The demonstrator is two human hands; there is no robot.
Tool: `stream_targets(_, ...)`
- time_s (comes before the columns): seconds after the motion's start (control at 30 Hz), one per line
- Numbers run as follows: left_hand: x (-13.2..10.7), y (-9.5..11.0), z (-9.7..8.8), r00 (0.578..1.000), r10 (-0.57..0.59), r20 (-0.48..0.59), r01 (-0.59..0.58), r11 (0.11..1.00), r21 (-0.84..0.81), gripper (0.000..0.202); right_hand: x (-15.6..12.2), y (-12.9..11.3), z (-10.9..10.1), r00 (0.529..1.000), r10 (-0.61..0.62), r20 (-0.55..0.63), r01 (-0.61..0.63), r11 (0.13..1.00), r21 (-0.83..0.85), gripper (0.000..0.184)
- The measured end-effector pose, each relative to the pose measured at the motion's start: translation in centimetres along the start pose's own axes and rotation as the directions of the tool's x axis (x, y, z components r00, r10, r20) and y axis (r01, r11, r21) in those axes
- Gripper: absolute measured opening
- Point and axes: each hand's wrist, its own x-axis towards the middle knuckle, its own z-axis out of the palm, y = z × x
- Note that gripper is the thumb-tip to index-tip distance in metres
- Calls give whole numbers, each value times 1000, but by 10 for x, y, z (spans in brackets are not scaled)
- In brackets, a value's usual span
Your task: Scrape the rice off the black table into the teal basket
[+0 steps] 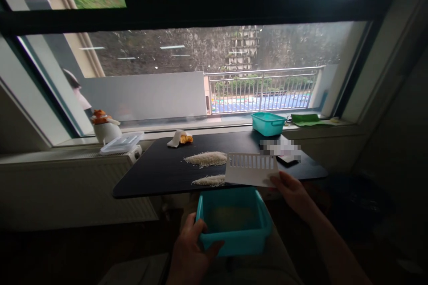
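My left hand (194,249) grips the near left corner of a teal plastic bin (234,242), held just below the table's front edge. Something pale lies over the bin's bottom, too dim to make out well. In my right hand (294,191) is a white slotted card (250,171), pinched at its lower right corner. The card stands tilted over the tabletop, its row of slots along the upper edge. Left of the card, two heaps of white rice-like grains lie on the table: a larger far heap (207,159) and a smaller near heap (210,181), both partly behind the card.
The black table (150,173) stands against the windowsill. On it are a crumpled tissue with an orange piece (180,139), a second teal bin (268,124) and a phone-like object (289,159). A clear lid (122,142) and white pot (106,131) are left, near the radiator (83,191).
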Motion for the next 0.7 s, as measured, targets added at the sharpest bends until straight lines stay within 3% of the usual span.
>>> stream_targets(0.5,0,-1,0,1000,-10,6,10,1000,-29,26,1,7,9,995,-3,97,-1,999,44,45)
stream_targets(0.7,0,-5,4,998,40,-46,-41,999,-15,26,-2,5,10,996,2,93,-9,997,76,44)
